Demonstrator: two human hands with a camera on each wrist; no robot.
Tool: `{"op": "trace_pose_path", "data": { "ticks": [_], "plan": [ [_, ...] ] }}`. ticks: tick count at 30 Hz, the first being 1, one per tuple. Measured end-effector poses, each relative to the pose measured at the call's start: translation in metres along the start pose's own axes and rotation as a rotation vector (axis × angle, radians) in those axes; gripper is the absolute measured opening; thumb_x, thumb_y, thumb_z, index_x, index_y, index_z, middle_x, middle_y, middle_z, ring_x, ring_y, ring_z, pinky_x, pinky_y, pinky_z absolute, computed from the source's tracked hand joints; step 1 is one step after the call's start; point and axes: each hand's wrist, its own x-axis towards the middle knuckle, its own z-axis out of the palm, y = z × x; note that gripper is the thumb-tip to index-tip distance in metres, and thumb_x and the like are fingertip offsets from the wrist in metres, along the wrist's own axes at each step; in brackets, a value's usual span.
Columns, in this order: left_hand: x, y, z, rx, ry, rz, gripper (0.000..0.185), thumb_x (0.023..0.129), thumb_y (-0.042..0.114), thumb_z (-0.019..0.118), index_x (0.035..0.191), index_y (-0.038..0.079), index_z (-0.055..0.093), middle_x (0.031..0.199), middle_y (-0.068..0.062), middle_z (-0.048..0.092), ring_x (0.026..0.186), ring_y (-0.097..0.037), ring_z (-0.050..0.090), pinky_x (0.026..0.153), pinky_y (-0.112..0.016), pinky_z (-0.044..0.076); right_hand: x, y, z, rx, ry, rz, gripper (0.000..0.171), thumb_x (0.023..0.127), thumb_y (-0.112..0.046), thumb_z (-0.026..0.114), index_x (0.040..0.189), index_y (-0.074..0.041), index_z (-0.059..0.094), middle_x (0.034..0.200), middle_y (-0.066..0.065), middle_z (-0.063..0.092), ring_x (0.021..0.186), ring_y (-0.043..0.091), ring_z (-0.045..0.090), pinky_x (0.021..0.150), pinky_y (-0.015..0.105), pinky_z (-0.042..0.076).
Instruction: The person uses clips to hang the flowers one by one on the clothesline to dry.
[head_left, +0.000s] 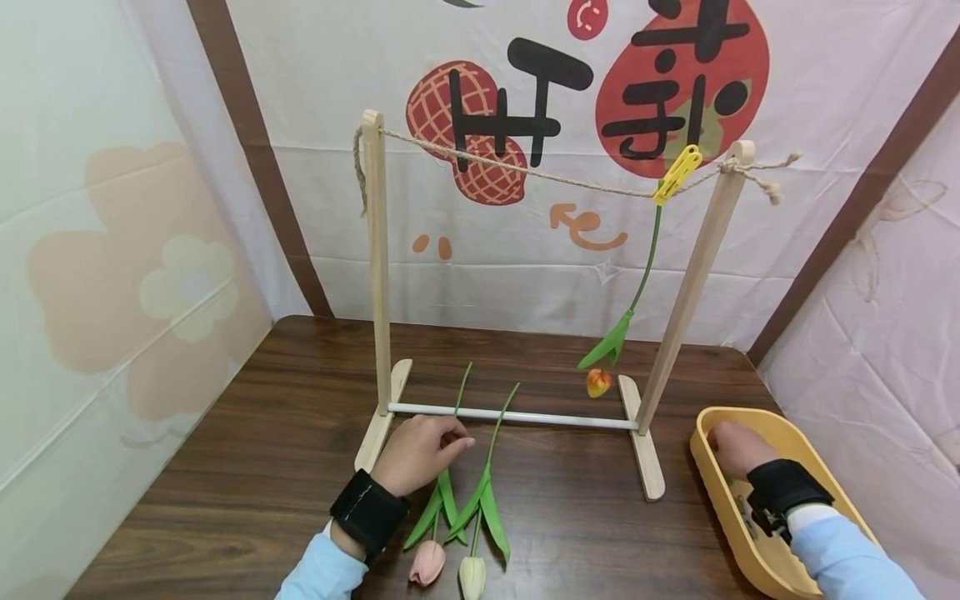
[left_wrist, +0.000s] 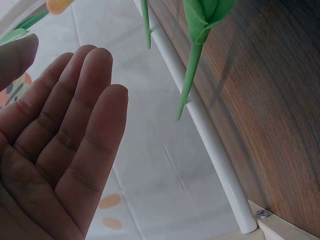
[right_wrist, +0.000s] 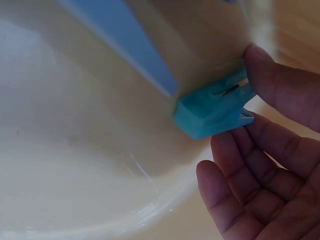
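Note:
My left hand [head_left: 422, 452] is held over two artificial tulips, its fingers relaxed and nothing between them. The pink tulip [head_left: 427, 562] and the white tulip [head_left: 472, 577] lie with their blooms toward me and their green stems across the white bar [head_left: 555, 418]. At the right, my right hand [head_left: 738, 450] reaches inside the yellow basket [head_left: 757, 414]. In the right wrist view its thumb and fingers pinch a teal clothespin [right_wrist: 210, 114] by the handle end, close to the basket's inner wall. A blue pointed piece [right_wrist: 127, 42] appears beside the clothespin.
A wooden stand with left post [head_left: 377, 267] and right post [head_left: 693, 292] carries a rope [head_left: 525, 172]. Near the rope's right end, a yellow clothespin [head_left: 677, 175] holds an orange tulip [head_left: 598, 382] upside down. Printed cloth hangs behind the table.

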Motion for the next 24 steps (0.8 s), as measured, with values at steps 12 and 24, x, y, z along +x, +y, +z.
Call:
{"op": "trace_pose_path", "data": {
  "ticks": [12,24],
  "plan": [
    [-0.0008,0.0009,-0.0024,-0.003,0.01,0.015,0.01,0.091,0.026,0.071,0.089,0.016,0.073,0.073,0.012,0.063,0.061,0.002,0.053,0.057,-0.023,0.044,0.0012,-0.0016,-0.0016,-0.011,0.005,-0.012,0.016,0.076,0.008,0.061,0.067,-0.006,0.062,0.065,0.002,0.056,0.06,0.018,0.049,0.059,0.039,0.044],
    [-0.0007,0.0009,-0.0023,0.009,0.014,0.016,0.009,0.091,0.027,0.071,0.089,0.018,0.073,0.073,0.014,0.062,0.061,0.003,0.053,0.057,-0.023,0.044,-0.0064,-0.0038,-0.008,0.028,0.054,-0.067,0.035,0.069,0.01,0.058,0.053,-0.015,0.038,0.055,-0.009,0.026,0.051,0.01,0.026,0.051,0.027,0.023]
  ]
}}
